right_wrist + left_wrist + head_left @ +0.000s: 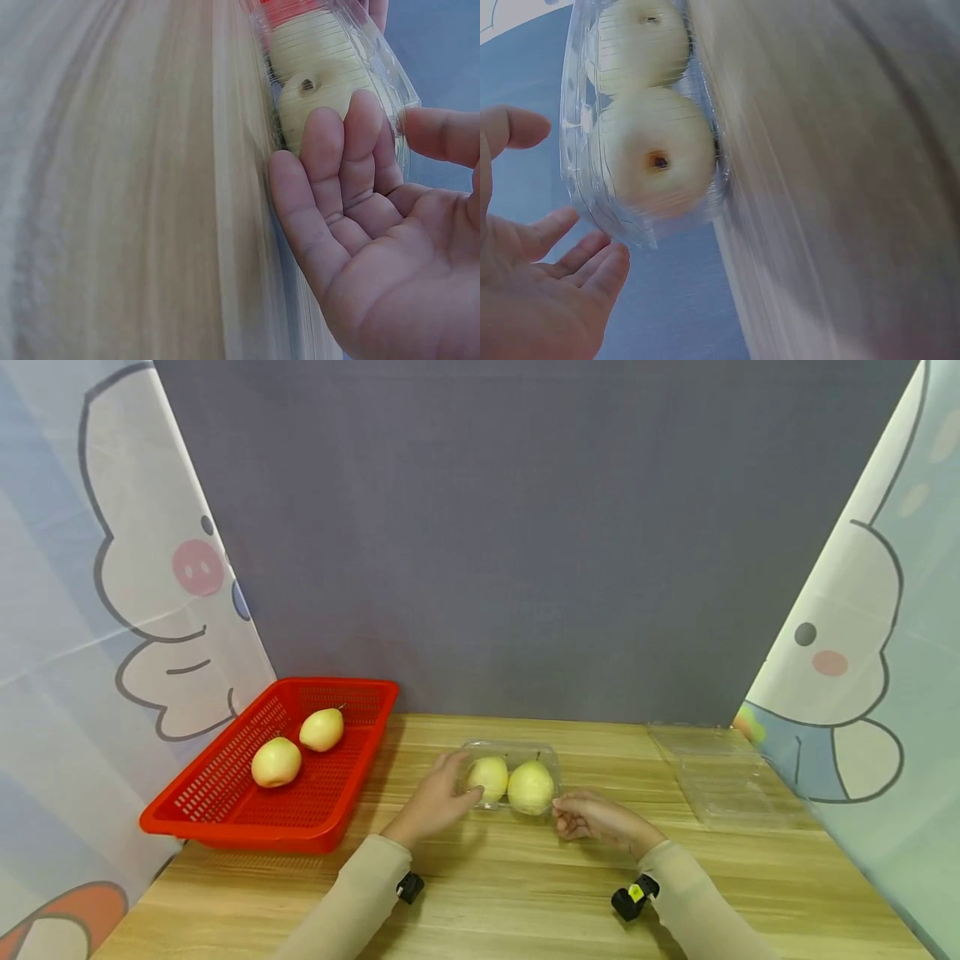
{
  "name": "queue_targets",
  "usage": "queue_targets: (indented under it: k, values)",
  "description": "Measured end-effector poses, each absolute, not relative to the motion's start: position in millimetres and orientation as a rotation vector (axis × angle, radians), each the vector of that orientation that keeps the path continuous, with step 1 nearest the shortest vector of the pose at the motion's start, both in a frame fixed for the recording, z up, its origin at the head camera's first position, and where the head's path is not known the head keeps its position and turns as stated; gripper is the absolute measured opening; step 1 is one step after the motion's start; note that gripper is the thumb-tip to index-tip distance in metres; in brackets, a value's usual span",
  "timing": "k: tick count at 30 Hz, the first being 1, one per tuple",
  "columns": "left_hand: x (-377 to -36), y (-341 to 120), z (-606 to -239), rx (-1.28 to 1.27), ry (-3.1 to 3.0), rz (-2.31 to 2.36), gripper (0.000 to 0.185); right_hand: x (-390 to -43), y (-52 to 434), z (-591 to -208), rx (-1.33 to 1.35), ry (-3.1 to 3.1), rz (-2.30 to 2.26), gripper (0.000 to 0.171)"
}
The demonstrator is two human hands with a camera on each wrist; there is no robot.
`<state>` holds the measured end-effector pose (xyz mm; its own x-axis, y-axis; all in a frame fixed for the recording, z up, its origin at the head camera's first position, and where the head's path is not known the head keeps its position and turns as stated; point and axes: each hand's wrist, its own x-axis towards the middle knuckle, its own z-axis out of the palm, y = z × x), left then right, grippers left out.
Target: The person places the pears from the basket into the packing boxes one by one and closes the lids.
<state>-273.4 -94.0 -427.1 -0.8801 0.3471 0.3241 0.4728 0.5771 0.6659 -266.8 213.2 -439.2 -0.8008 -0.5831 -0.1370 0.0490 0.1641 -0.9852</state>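
Wood-grain table — left hand released, right hand pinching clear ribbed plastic box — two round pears inside.

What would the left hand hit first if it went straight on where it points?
Probably the clear box holding two pears; the left hand seems close beside it, though whether they touch is unclear.

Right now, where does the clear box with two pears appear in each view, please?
Head: the clear box, lower middle, between left hand and right hand.
Left wrist: clear box, upper left, cut by the top edge.
Right wrist: clear box, upper right, partly behind the right hand.
Shared landmark: the wooden table, right of the clear box in left wrist, left of it in right wrist.
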Motion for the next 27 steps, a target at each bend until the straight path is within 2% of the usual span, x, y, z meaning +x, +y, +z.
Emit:
queue_targets:
  k: [27]
  values:
    - [-277.1,-82.9,-424.0,-0.768,-2.760,-1.048,0.083,-267.7,213.7,-438.6,-0.512,1.980,-1.657,0.029]
